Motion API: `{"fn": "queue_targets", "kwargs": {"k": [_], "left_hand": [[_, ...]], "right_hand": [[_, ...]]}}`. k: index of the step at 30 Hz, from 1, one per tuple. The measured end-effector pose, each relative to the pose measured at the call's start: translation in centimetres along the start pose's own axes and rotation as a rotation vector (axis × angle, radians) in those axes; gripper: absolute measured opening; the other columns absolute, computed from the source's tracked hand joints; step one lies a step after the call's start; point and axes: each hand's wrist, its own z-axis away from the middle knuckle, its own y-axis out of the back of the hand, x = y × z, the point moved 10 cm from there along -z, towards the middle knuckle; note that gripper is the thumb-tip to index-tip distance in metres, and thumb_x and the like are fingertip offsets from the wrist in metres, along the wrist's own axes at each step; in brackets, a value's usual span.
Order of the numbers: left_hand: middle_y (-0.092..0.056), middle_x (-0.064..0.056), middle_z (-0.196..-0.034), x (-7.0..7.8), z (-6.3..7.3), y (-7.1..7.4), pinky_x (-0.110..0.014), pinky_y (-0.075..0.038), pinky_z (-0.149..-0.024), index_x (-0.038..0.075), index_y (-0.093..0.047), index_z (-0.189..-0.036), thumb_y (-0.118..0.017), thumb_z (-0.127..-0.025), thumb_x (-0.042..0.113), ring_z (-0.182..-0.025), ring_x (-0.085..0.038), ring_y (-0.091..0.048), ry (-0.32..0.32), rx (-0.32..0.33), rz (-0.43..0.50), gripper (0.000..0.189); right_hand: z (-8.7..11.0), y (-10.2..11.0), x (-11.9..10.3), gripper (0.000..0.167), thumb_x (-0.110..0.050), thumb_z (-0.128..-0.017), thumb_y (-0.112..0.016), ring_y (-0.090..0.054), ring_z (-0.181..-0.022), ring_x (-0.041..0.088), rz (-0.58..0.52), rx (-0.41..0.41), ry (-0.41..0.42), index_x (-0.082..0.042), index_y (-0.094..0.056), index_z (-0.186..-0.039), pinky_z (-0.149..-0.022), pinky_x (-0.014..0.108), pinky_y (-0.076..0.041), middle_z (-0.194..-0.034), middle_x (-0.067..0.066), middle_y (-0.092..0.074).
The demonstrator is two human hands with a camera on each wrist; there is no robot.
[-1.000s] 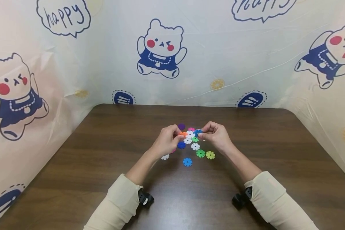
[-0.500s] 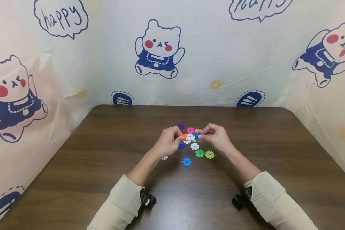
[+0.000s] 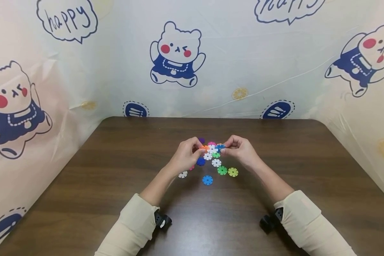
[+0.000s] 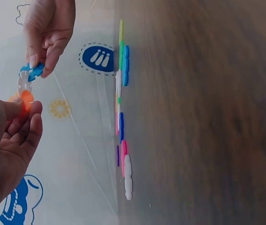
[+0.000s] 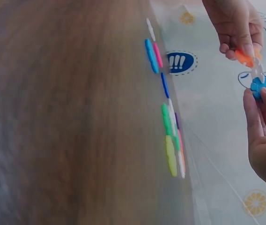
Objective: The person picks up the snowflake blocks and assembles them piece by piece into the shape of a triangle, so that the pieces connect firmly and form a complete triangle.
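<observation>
My left hand (image 3: 185, 155) pinches an orange notched disc (image 4: 26, 100) between thumb and fingers. A blue notched disc (image 5: 263, 87) is pinched by my right hand (image 3: 242, 151). Between them a white notched disc (image 3: 212, 149) links to both, so the three make one short chain. In both wrist views the chain is held above the table, the white piece (image 4: 25, 82) set at an angle to its neighbours. On the table below lie loose discs of the same kind, among them a light blue one (image 3: 207, 180), a green one (image 3: 222, 170) and a yellow-green one (image 3: 233, 172).
More loose discs lie close under the hands: a white one (image 3: 216, 163), a dark blue one (image 3: 201, 161), a purple one (image 3: 201, 140) and another white one (image 3: 183, 174) by the left wrist. The brown wooden table (image 3: 115, 185) meets a patterned cloth (image 3: 121, 64) behind and at the sides.
Both hands keep their pinch on the linked discs. They dip slightly toward the table half a second ago, then rise again. The loose discs stay put.
</observation>
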Motion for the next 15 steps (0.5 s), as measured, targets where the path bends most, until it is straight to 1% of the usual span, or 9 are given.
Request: {"fn": "queue_targets", "kwargs": {"k": [3, 7, 12, 15], "left_hand": [[-0.058, -0.006, -0.081, -0.3, 0.0, 0.3, -0.024, -0.049, -0.056, 0.004, -0.055, -0.087, -0.066, -0.084, 0.006, -0.070, -0.020, -0.056, 0.031, 0.013, 0.028, 0.011], [-0.058, -0.004, -0.081, -0.7, 0.0, 0.8, -0.024, -0.049, -0.056, 0.004, -0.056, -0.087, -0.066, -0.084, 0.006, -0.068, -0.019, -0.054, 0.051, 0.030, 0.035, 0.010], [-0.060, -0.004, -0.081, -0.8, 0.1, 1.3, -0.025, -0.048, -0.056, 0.005, -0.058, -0.088, -0.066, -0.085, 0.007, -0.068, -0.018, -0.053, 0.051, 0.040, 0.032, 0.009], [-0.062, -0.005, -0.081, -0.9, 0.1, 1.6, -0.024, -0.046, -0.055, 0.005, -0.059, -0.088, -0.066, -0.085, 0.008, -0.067, -0.019, -0.052, 0.044, 0.054, 0.038, 0.009]], "right_hand": [[0.1, 0.2, -0.1, 0.018, 0.001, -0.082, -0.067, -0.065, -0.077, 0.019, 0.051, -0.040, -0.011, 0.007, -0.055, -0.094, -0.076, 0.029, -0.052, -0.087, 0.012, -0.065], [0.3, 0.4, 0.3, 0.023, -0.003, -0.082, -0.068, -0.064, -0.083, 0.019, 0.135, -0.089, -0.032, 0.006, -0.055, -0.099, -0.079, 0.028, -0.050, -0.094, 0.014, -0.064], [0.7, 0.5, 1.4, 0.032, -0.007, -0.082, -0.069, -0.060, -0.088, 0.023, 0.287, -0.150, -0.068, 0.006, -0.054, -0.107, -0.080, 0.030, -0.049, -0.098, 0.015, -0.061], [0.9, 0.4, 2.1, 0.035, -0.009, -0.083, -0.069, -0.059, -0.090, 0.024, 0.373, -0.195, -0.092, 0.006, -0.054, -0.110, -0.080, 0.033, -0.049, -0.099, 0.014, -0.062]]}}
